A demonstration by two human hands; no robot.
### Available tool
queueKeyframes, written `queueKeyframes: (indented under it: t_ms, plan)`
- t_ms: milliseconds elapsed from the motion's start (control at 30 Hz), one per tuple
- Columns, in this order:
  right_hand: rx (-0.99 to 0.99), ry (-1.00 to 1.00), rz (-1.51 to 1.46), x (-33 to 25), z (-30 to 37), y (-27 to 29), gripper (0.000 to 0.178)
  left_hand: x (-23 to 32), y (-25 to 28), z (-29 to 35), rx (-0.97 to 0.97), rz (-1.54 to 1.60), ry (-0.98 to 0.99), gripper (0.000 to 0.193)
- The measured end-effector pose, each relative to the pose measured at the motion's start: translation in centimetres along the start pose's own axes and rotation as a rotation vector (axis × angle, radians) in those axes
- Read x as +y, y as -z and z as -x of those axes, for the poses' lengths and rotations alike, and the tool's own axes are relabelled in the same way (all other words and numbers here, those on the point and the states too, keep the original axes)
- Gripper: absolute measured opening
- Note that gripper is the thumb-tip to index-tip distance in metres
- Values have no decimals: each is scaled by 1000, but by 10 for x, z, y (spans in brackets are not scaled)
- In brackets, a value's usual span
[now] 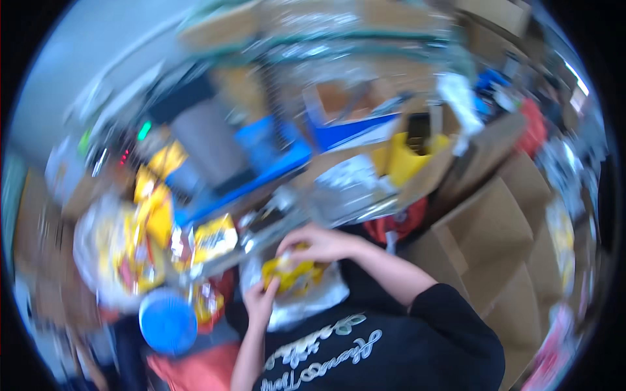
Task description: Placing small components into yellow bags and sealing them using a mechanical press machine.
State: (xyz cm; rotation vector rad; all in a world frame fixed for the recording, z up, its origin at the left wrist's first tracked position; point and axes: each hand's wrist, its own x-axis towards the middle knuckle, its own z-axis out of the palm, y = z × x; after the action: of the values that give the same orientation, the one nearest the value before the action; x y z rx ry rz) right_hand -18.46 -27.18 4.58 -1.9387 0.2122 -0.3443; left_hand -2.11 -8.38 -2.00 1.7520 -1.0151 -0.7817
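Yellow snack packet (290,274) pinched between both hands, left hand (261,300) gripping its lower edge, right hand (316,244) closed over the top, above a clear plastic bag (306,300).

Your left hand (261,301) and right hand (317,245) are gripping a small yellow snack packet of glossy, crinkled plastic film (290,274), and it is catching the light. Under it a clear, shiny plastic bag (313,296) is wrinkling. The round blue plastic lid (167,321) is looking smooth and ribbed, though blur is softening it. The brown cardboard boxes (495,234) are showing a matt, papery surface. Your black cloth sleeve (450,319) is looking soft and matt.
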Motion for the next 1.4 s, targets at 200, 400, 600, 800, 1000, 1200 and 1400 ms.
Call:
queueKeyframes:
  t_ms: [200, 400, 600, 800, 1000, 1200, 1400]
  plan:
    - [429, -99, 149, 2, 8, 6, 38, 17, -8, -34, 145, 361, 124, 34]
    - [652, -196, 286, 26, 35, 35, 24, 35, -8, -74, 131, 843, 283, 27]
    - [817, -219, 495, 41, 35, 72, 25, 27, 12, -75, 115, 608, 197, 24]
    - [746, -234, 785, 67, 11, 75, 18, 9, 67, -63, 594, -706, -379, 65]
    - [709, -225, 502, 62, 20, 61, 20, 2, 84, -26, 620, -588, -344, 9]
    - [732, -193, 350, 13, 10, 37, 19, 39, 59, -3, 284, 332, -123, 7]
    - [308, -127, 483, -36, -12, -13, 21, 9, 4, 0, 280, 94, -238, 12]
